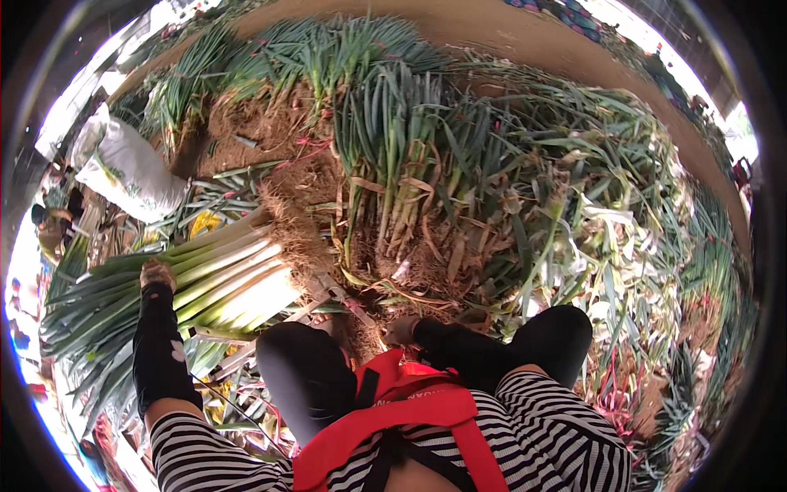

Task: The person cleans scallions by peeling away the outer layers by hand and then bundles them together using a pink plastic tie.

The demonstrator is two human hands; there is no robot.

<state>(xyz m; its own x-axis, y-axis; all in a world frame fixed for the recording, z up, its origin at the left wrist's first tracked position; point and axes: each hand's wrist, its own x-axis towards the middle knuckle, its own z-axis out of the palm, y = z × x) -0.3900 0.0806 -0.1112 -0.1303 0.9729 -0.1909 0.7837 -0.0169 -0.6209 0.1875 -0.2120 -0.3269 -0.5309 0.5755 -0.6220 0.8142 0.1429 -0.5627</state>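
A large pile of leeks [221,266] lies at my left, white stems and hairy roots toward the middle, green leaves toward the left. My left hand [156,273] is closed on the leeks where the stems turn to leaves. Between my knees, my right hand [400,330] is low over the soil and dry scraps, just right of the root ends. Its fingers are small and partly shaded, so I cannot tell whether they hold anything. A wooden bar [348,303] sits between the roots and that hand.
Upright bundles of leeks [393,139] stand ahead on loose soil. Stripped leaves [607,213] are heaped to the right, with more bundles [709,254] beyond. A white sack [127,164] rests at the far left. Brown ground [508,49] runs behind the bundles.
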